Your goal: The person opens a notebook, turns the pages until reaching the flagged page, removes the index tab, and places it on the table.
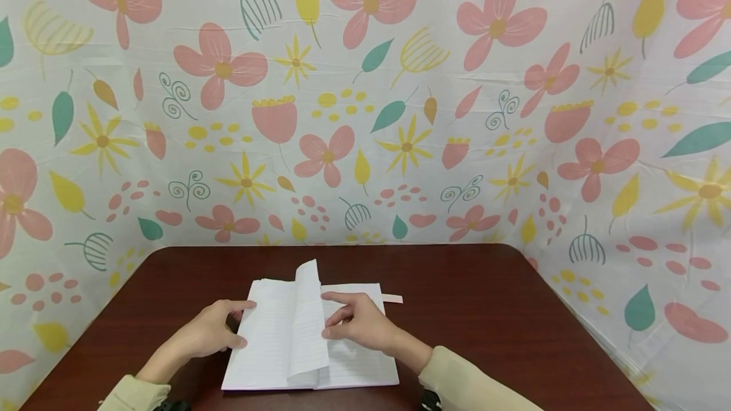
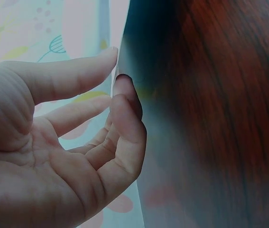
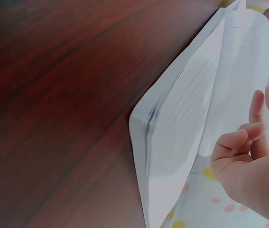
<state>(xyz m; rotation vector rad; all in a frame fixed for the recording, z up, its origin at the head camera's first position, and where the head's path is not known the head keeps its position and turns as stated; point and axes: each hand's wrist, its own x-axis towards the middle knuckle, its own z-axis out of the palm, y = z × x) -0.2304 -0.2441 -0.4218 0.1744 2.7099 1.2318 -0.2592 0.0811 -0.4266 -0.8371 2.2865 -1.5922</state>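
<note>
An open notebook (image 1: 268,335) with ruled white pages lies on the table. One ruled page (image 1: 308,328) stands up near the middle, bowed between the two halves. My left hand (image 1: 208,332) grips the notebook's left edge; in the left wrist view its thumb (image 2: 77,78) is on one side of the thin edge and curled fingers (image 2: 127,137) are on the other. My right hand (image 1: 365,325) is over the right half, index finger extended and fingertips right at the raised page's free edge. In the right wrist view its other fingers (image 3: 234,142) are loosely bent.
The dark reddish-brown table (image 1: 485,322) runs out to both sides of the notebook. A pale pink strip (image 1: 393,299) sticks out past the notebook's right edge. A flower-patterned cloth (image 1: 365,144) hangs behind the table and along its sides.
</note>
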